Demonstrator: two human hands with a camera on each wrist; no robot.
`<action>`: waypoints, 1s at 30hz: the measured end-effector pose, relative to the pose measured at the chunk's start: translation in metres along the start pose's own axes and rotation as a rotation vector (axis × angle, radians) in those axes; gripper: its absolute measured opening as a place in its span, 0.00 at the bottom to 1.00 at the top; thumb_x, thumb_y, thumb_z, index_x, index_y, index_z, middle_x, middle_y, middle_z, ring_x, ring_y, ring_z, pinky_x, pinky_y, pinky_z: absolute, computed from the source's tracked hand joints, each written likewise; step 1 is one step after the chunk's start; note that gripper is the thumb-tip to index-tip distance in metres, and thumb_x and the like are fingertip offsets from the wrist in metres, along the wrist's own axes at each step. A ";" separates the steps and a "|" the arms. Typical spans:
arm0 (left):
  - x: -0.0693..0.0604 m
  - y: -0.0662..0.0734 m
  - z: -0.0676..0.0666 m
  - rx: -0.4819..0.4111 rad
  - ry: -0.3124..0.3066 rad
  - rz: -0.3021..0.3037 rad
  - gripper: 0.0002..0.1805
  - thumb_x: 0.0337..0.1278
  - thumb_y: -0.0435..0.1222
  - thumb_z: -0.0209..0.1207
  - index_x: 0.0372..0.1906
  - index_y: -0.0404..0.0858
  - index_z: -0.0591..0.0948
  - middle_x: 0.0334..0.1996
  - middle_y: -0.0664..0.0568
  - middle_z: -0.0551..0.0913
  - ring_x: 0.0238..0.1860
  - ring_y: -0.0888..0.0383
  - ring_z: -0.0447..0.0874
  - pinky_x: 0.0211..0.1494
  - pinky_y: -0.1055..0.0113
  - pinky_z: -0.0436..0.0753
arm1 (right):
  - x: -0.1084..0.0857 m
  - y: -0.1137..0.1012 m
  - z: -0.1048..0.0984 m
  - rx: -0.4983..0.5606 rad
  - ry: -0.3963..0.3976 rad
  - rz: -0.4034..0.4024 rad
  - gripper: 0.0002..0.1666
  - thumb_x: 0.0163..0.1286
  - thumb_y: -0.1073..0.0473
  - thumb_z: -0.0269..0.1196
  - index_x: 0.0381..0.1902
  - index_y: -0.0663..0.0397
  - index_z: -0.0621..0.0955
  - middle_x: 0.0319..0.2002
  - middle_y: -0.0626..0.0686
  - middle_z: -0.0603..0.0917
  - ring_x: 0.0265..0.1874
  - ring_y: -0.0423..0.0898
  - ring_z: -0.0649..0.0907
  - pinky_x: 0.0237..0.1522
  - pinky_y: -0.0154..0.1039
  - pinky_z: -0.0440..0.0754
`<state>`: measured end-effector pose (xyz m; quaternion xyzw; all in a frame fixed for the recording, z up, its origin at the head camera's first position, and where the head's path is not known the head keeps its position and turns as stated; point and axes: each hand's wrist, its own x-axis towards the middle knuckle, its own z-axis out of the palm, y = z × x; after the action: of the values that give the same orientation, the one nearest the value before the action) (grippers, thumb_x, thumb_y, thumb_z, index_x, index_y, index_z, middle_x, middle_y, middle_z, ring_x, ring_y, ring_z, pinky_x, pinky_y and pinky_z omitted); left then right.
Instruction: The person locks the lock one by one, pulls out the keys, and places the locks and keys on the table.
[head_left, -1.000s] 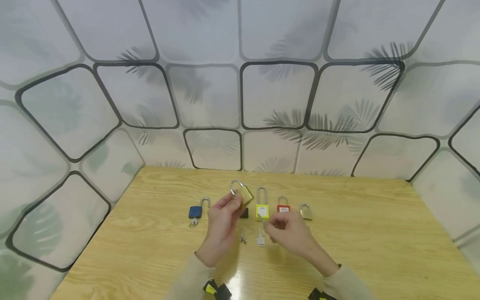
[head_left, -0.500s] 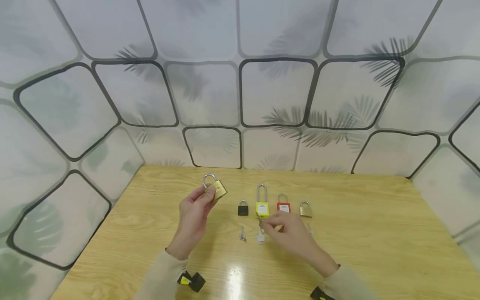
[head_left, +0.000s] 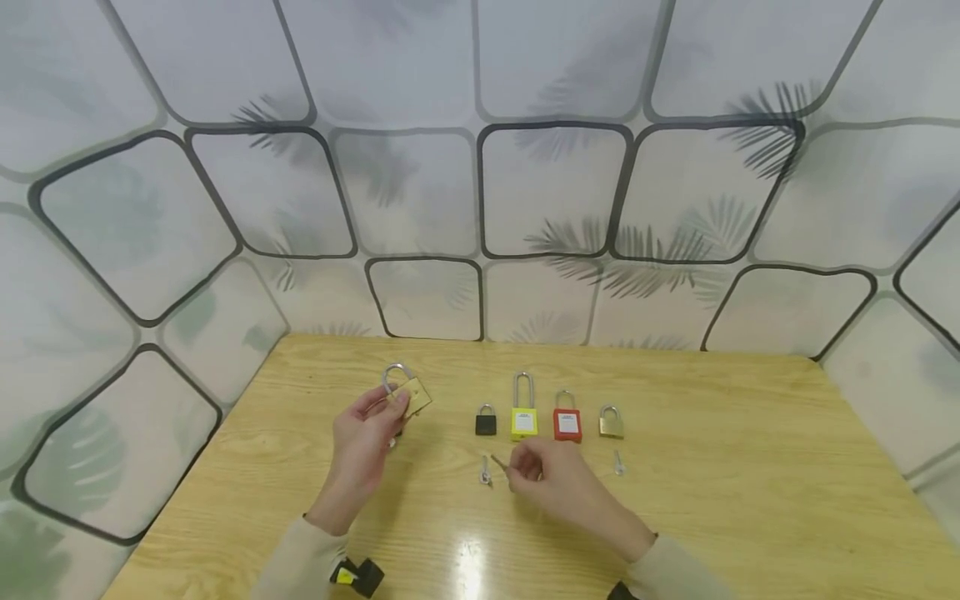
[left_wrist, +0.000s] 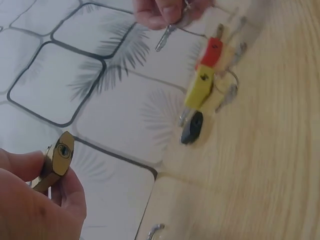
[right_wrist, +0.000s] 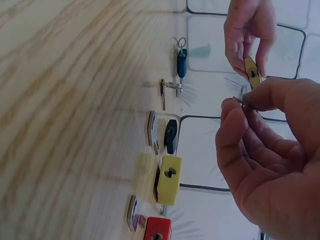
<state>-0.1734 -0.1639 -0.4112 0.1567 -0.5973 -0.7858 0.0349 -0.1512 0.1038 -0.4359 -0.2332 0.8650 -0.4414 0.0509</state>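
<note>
My left hand (head_left: pixel 363 437) holds a brass padlock (head_left: pixel 417 398) above the table, its steel shackle pointing up and left. The keyhole in the padlock's underside (left_wrist: pixel 64 151) faces the camera in the left wrist view. Between thumb and fingers, my right hand (head_left: pixel 558 479) pinches a small metal key (head_left: pixel 498 462). The key's tip points left, and a gap separates it from the padlock. A blue padlock (right_wrist: pixel 182 62) with a key and ring at it shows in the right wrist view; my left hand mostly covers it in the head view.
A row on the wooden table has a black padlock (head_left: pixel 486 423), a yellow long-shackle padlock (head_left: pixel 524 423), a red padlock (head_left: pixel 567 423) and a small brass padlock (head_left: pixel 611 425). Loose keys (head_left: pixel 485 473) lie before the black one, another key (head_left: pixel 618 463) before the small brass one. Patterned cloth walls (head_left: pixel 427 292) surround the table.
My left hand has carried the brass padlock leftward, away from the row. With the key, my right hand has shifted slightly left and nearer the body, uncovering the red padlock.
</note>
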 end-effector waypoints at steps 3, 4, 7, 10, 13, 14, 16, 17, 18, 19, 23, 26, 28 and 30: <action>0.000 0.000 -0.004 0.045 0.014 0.016 0.20 0.66 0.33 0.66 0.57 0.30 0.74 0.35 0.62 0.87 0.39 0.69 0.87 0.50 0.72 0.87 | 0.004 -0.003 0.007 -0.003 0.007 -0.015 0.06 0.63 0.67 0.65 0.35 0.51 0.81 0.25 0.43 0.83 0.25 0.31 0.77 0.28 0.28 0.78; -0.001 0.000 -0.006 0.056 0.017 0.021 0.19 0.66 0.32 0.65 0.56 0.30 0.74 0.35 0.63 0.87 0.39 0.69 0.87 0.51 0.71 0.87 | 0.006 -0.004 0.009 -0.012 0.009 -0.021 0.06 0.63 0.67 0.65 0.35 0.52 0.82 0.25 0.43 0.83 0.25 0.31 0.77 0.28 0.28 0.77; 0.000 0.000 -0.011 0.079 0.022 0.020 0.17 0.66 0.32 0.66 0.53 0.32 0.75 0.34 0.63 0.86 0.39 0.68 0.87 0.51 0.71 0.87 | 0.013 -0.008 0.017 -0.030 -0.004 -0.041 0.04 0.65 0.67 0.65 0.36 0.54 0.85 0.26 0.44 0.85 0.26 0.30 0.77 0.30 0.27 0.78; 0.001 0.001 -0.016 0.092 0.021 0.018 0.16 0.67 0.32 0.65 0.53 0.31 0.75 0.33 0.63 0.86 0.38 0.67 0.88 0.50 0.73 0.86 | 0.021 -0.013 0.025 -0.050 -0.028 -0.044 0.02 0.66 0.65 0.67 0.34 0.55 0.86 0.28 0.45 0.87 0.27 0.30 0.79 0.32 0.26 0.79; 0.002 0.003 -0.023 0.098 0.029 0.021 0.17 0.66 0.33 0.66 0.54 0.31 0.74 0.33 0.64 0.87 0.38 0.69 0.88 0.50 0.74 0.86 | 0.031 -0.018 0.036 -0.064 -0.058 -0.031 0.03 0.65 0.63 0.70 0.31 0.52 0.86 0.28 0.45 0.87 0.27 0.30 0.78 0.31 0.26 0.79; 0.002 0.004 -0.025 0.101 0.031 0.022 0.18 0.67 0.33 0.65 0.54 0.31 0.74 0.33 0.65 0.87 0.38 0.69 0.88 0.50 0.74 0.86 | 0.034 -0.020 0.039 -0.067 -0.066 -0.027 0.04 0.64 0.63 0.72 0.30 0.52 0.85 0.27 0.45 0.87 0.26 0.30 0.78 0.31 0.26 0.79; 0.003 0.007 -0.029 0.100 0.037 0.025 0.18 0.67 0.33 0.65 0.55 0.31 0.73 0.33 0.65 0.86 0.39 0.69 0.88 0.51 0.74 0.86 | 0.038 -0.023 0.046 -0.076 -0.078 -0.015 0.06 0.63 0.62 0.73 0.28 0.51 0.85 0.26 0.44 0.86 0.24 0.29 0.77 0.29 0.26 0.78; 0.003 0.008 -0.030 0.095 0.043 0.026 0.18 0.67 0.33 0.65 0.55 0.31 0.73 0.32 0.66 0.86 0.39 0.70 0.88 0.51 0.74 0.86 | 0.041 -0.024 0.049 -0.079 -0.081 -0.011 0.07 0.63 0.62 0.74 0.27 0.51 0.85 0.25 0.44 0.86 0.24 0.29 0.77 0.29 0.25 0.77; 0.003 0.009 -0.032 0.092 0.048 0.027 0.18 0.67 0.32 0.65 0.55 0.31 0.73 0.32 0.66 0.86 0.39 0.70 0.88 0.51 0.74 0.86 | 0.042 -0.025 0.052 -0.084 -0.079 -0.011 0.07 0.62 0.62 0.74 0.26 0.52 0.85 0.24 0.44 0.85 0.23 0.29 0.76 0.28 0.25 0.77; 0.003 0.011 -0.032 0.087 0.050 0.028 0.17 0.68 0.32 0.64 0.54 0.31 0.73 0.31 0.66 0.86 0.38 0.70 0.88 0.51 0.74 0.86 | 0.044 -0.025 0.055 -0.092 -0.076 -0.009 0.08 0.62 0.62 0.74 0.26 0.52 0.85 0.24 0.44 0.85 0.23 0.29 0.76 0.28 0.25 0.77; 0.002 0.013 -0.034 0.066 0.062 0.029 0.13 0.67 0.30 0.64 0.50 0.33 0.75 0.29 0.65 0.86 0.36 0.70 0.87 0.50 0.74 0.86 | 0.051 -0.026 0.062 -0.118 -0.070 0.000 0.07 0.62 0.62 0.74 0.25 0.52 0.86 0.24 0.45 0.86 0.22 0.29 0.76 0.29 0.25 0.76; 0.000 0.013 -0.035 0.067 0.063 0.022 0.11 0.67 0.30 0.64 0.48 0.35 0.75 0.28 0.65 0.86 0.36 0.70 0.87 0.50 0.74 0.86 | 0.055 -0.026 0.067 -0.133 -0.078 0.016 0.07 0.62 0.62 0.74 0.25 0.52 0.87 0.24 0.45 0.87 0.23 0.30 0.77 0.30 0.25 0.77; -0.001 0.013 -0.036 0.067 0.063 0.013 0.11 0.67 0.30 0.64 0.48 0.35 0.75 0.29 0.65 0.87 0.36 0.69 0.87 0.50 0.74 0.86 | 0.056 -0.025 0.070 -0.131 -0.087 0.029 0.07 0.61 0.62 0.74 0.25 0.52 0.87 0.24 0.45 0.87 0.23 0.31 0.77 0.31 0.25 0.77; -0.001 0.012 -0.036 0.072 0.059 0.004 0.12 0.67 0.30 0.64 0.50 0.35 0.75 0.29 0.65 0.87 0.37 0.69 0.87 0.51 0.74 0.86 | 0.057 -0.025 0.074 -0.135 -0.098 0.048 0.07 0.61 0.62 0.74 0.25 0.53 0.87 0.25 0.45 0.87 0.24 0.31 0.77 0.31 0.26 0.77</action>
<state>-0.1634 -0.2007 -0.4078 0.1798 -0.6240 -0.7589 0.0481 -0.1707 0.0112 -0.4543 -0.2364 0.8947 -0.3687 0.0877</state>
